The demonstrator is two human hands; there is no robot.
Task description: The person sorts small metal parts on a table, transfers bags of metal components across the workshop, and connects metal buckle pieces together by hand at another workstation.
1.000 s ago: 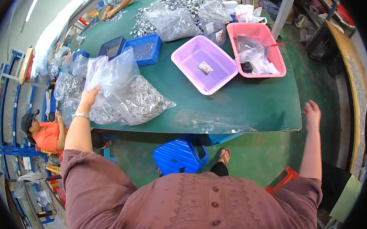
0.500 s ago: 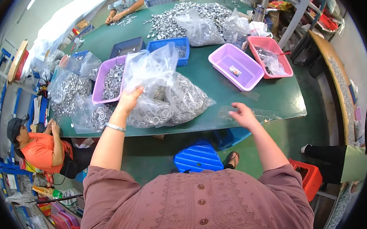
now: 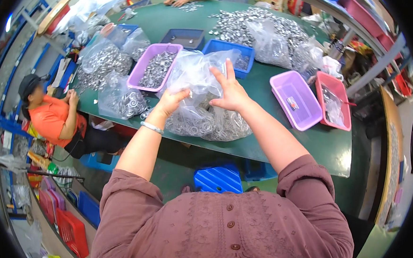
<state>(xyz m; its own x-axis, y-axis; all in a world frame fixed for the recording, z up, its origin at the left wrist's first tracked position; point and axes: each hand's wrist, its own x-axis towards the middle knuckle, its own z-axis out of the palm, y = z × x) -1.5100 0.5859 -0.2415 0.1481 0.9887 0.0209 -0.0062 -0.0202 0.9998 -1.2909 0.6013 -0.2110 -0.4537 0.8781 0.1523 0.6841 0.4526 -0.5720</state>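
A clear plastic bag (image 3: 188,123) full of silvery ring-shaped metal parts stands at the near edge of the green table. My left hand (image 3: 172,102) is closed on the left side of its loose upper plastic. Over the right side of that bag, my right hand (image 3: 232,92) has its fingers spread, with the thumb pointing toward the plastic. Whether it touches the film I cannot tell. Another bag of similar parts (image 3: 232,128) leans against the first, partly under my right hand and wrist.
Left of the bags are a pink-purple bin (image 3: 133,79) of metal parts and more filled bags (image 3: 118,97). A blue bin (image 3: 251,53) sits behind; purple (image 3: 304,111) and red (image 3: 348,97) bins stand right. A person in orange (image 3: 53,122) works at left. A blue stool (image 3: 218,178) is below.
My right hand has come left from over the table to the bag, fingers spread. My left hand keeps its hold on the plastic. The whole view has turned left.
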